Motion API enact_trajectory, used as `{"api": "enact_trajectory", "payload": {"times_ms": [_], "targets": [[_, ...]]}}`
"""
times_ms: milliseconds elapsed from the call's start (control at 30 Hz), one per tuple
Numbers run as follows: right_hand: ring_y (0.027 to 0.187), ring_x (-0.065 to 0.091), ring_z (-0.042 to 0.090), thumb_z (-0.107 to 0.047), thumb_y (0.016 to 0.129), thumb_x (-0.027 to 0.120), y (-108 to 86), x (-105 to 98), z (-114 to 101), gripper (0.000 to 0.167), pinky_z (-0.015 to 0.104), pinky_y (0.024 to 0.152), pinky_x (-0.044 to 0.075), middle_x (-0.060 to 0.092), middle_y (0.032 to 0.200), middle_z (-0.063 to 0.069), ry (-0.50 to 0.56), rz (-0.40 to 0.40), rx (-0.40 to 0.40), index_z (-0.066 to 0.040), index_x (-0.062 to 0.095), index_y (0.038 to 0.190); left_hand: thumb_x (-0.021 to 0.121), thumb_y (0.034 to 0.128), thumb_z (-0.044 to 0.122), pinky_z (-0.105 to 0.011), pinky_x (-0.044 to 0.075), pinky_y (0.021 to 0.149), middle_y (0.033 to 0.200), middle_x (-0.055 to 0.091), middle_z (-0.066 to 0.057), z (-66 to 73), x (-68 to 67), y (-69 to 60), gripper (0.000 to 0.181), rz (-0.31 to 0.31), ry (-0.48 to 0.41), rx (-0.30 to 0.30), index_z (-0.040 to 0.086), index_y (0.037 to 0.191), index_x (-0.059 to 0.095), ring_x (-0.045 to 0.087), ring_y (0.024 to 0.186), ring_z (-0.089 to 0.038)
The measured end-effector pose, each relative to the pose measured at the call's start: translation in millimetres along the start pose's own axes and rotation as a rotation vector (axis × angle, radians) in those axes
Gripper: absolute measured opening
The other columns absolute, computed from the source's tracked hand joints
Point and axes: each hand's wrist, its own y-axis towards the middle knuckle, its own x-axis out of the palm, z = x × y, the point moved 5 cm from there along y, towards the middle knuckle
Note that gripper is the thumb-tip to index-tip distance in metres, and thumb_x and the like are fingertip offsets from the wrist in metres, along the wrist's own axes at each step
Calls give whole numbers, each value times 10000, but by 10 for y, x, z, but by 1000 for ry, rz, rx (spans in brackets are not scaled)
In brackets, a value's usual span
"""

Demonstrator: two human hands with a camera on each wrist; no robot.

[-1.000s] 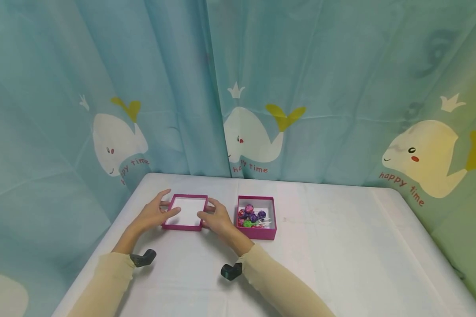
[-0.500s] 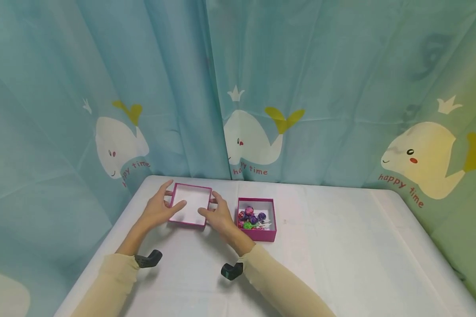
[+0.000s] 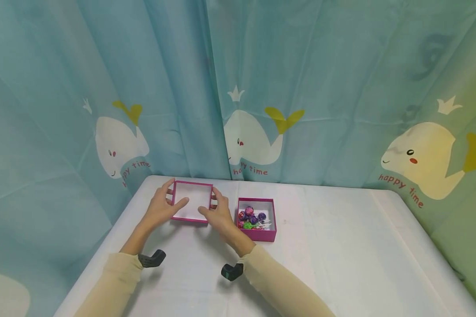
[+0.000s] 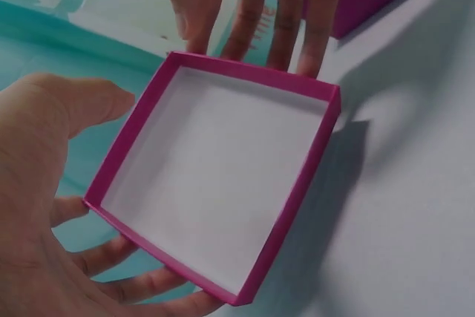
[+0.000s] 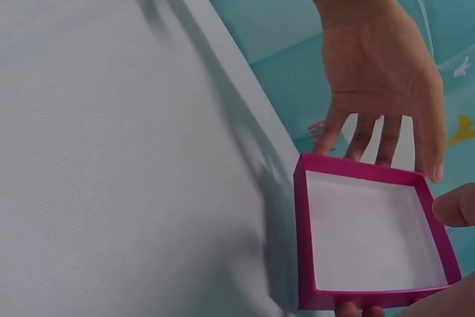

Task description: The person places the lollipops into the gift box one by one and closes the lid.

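A shallow square magenta box lid [image 3: 193,199], white inside, is held above the table with its hollow side facing up toward me. My left hand [image 3: 161,204] grips its left side, fingers along the outer wall and under the edge. In the left wrist view the left thumb [image 4: 100,102] stands just off the rim. On the right side, my right hand [image 3: 221,213] holds the lid with its fingertips behind the wall; its thumb reaches over the near right corner. A matching deeper magenta box [image 3: 257,236] stands to the right, with several wrapped lollipops [image 3: 251,218] inside.
A white cloth covers the table [image 3: 341,246], which stretches far to the right. Behind it hangs a blue-green curtain [image 3: 333,88] printed with whales. Dark wrist cameras [image 3: 232,271] are strapped under both cuffs.
Both hands have raised the lid and moved it away from me and slightly right, and its tilt has changed. The box of lollipops has stayed in place.
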Motion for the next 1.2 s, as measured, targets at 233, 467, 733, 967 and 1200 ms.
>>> {"api": "enact_trajectory", "payload": {"times_ms": [233,467,733,967,1200], "targets": [[1350,491,338,-212,950,723,-34,-45,-55,726,521,1061,493,432,1495,86,-1,-13,-13,-258,374,1585,703,976,349,-562,533,991,1457,425,-293,-41,34,-24,845,2,-106,-110,78,1614,220,559,1214,-478],[1320,526,389,-189,971,691,-16,-91,-123,604,476,1033,524,467,1504,136,56,13,-89,-192,439,1520,681,1003,306,-556,524,998,1455,450,-256,0,25,-50,682,76,-264,-107,103,1541,314,570,1246,-494],[1201,620,356,-260,1003,679,1,-148,-164,320,459,1001,536,565,1367,129,187,81,-129,-137,567,1276,647,1023,344,-320,595,870,1345,511,-200,23,45,-49,510,210,-375,-87,75,1382,404,653,1151,-425],[1157,639,351,-289,1002,683,9,-226,-194,246,458,953,561,575,1237,114,199,201,-173,-118,588,1152,657,1023,290,-235,593,820,1235,538,-197,100,111,-5,467,291,-406,-58,39,1356,447,666,1147,-404],[1163,634,368,-167,994,679,22,-281,-182,148,441,938,567,593,1185,102,217,272,-197,-104,612,1110,723,981,191,-422,575,904,1208,600,-214,153,161,6,432,328,-402,-51,7,1342,572,684,1116,-410]]}}
